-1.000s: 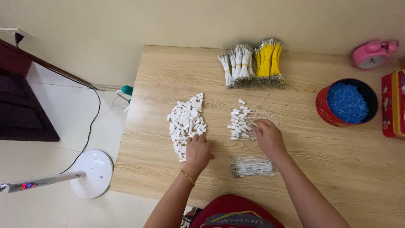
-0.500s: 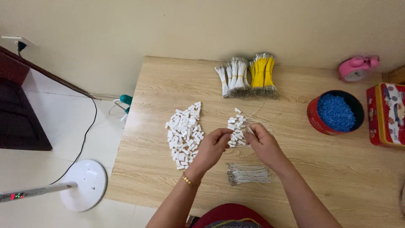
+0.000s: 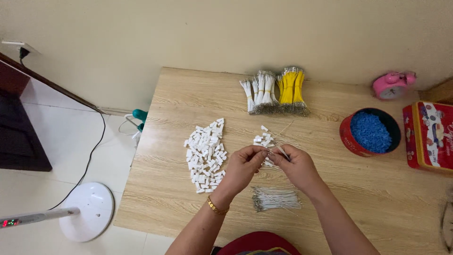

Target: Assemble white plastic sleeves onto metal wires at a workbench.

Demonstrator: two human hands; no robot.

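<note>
Head view: red tin (image 3: 351, 144) holds blue pieces (image 3: 371, 131).

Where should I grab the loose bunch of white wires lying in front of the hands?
Take the bunch of white wires across its middle, coming straight down from above. It lies flat on the wooden table, running left to right, with bare ends fanned at the left, so a pinch across the middle would likely gather most strands. Both hands are busy above it.
</note>
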